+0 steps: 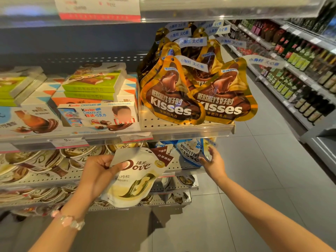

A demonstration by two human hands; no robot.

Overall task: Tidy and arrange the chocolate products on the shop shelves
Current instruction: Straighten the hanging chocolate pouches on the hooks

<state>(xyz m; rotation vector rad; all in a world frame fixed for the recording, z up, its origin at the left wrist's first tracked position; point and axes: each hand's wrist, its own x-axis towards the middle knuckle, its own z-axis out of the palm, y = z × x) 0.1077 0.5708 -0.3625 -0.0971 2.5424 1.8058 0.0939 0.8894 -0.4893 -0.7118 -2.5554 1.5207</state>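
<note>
My left hand (98, 171) grips a white Dove pouch (138, 180) by its upper left corner, holding it in front of the lower shelf. My right hand (212, 161) reaches toward a blue-and-white Hershey's Kisses bag (189, 151) at the right end of that lower shelf; its fingers are spread and relaxed, at the bag's right edge, and hold nothing. Gold Hershey's Kisses bags (172, 93) stand in rows on the shelf above. A Kinder Chocolate box (98, 115) lies left of them.
Green and white chocolate boxes (91, 84) are stacked at the upper shelf's left. Round Dove tubs (36, 162) fill the lower shelf's left side. Across the grey tiled aisle (263, 170), shelves of bottles (300, 70) run along the right.
</note>
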